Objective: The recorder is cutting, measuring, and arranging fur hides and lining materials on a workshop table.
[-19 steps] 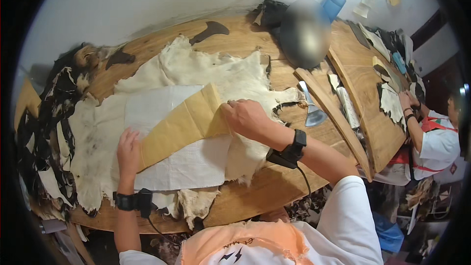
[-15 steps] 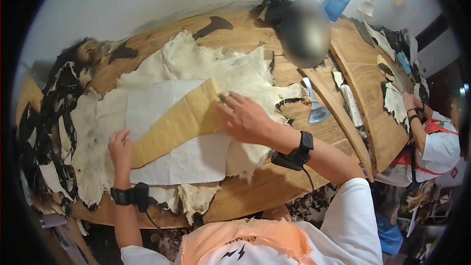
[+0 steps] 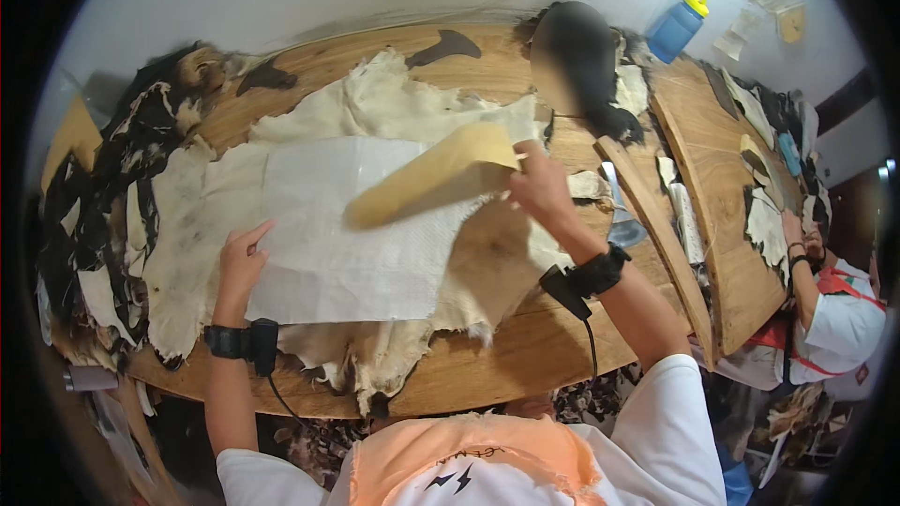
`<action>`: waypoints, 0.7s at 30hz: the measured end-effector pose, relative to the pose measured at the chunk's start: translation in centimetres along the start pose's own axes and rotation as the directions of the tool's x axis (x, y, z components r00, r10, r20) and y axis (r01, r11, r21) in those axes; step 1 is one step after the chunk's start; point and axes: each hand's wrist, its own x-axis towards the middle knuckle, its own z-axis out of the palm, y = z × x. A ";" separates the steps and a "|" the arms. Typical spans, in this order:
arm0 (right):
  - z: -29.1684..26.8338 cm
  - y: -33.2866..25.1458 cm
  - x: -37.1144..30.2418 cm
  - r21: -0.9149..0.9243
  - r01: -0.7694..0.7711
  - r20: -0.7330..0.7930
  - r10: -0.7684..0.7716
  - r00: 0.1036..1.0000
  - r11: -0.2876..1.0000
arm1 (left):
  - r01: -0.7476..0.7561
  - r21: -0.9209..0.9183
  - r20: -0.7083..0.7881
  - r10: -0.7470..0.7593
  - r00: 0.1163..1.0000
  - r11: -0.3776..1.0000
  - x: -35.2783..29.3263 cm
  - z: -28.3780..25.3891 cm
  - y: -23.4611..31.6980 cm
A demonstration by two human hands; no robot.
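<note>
A pale animal hide (image 3: 197, 215) lies spread over the wooden table, with a white woven plastic sheet (image 3: 309, 262) flat on top of it. My right hand (image 3: 544, 189) is closed on the right end of a tan paper pattern piece (image 3: 431, 173), wide at that end and narrower at the left. The piece is lifted and curved above the sheet, casting a shadow on it. My left hand (image 3: 244, 262) rests at the sheet's left edge, index finger stretched out, with nothing seen in it.
At the right lie a metal hand blade (image 3: 621, 211), long wooden strips (image 3: 656, 244) and a white roll (image 3: 687, 225). Dark hide scraps (image 3: 131, 197) are heaped at the left. A blue bottle (image 3: 677, 30) stands at the back; a co-worker (image 3: 834, 319) handles hide at far right.
The paper pattern has come up off the sheet and moved right with my right hand. My left hand is away from the pattern's left end, which it was beside before.
</note>
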 end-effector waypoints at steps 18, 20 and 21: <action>-11.1 13.1 2.3 0.483 0.033 -0.501 0.245 0.830 0.875 | 0.129 -0.150 0.082 -0.118 0.990 0.980 0.5 2.1 4.4; -11.6 12.6 2.3 0.377 -0.088 -0.496 0.281 0.822 0.922 | 0.119 -0.151 0.084 -0.107 0.991 0.981 0.5 2.3 4.8; -12.1 12.2 2.0 0.250 -0.210 -0.504 0.313 0.805 0.945 | 0.120 -0.151 0.088 -0.107 0.990 0.981 0.5 2.6 5.3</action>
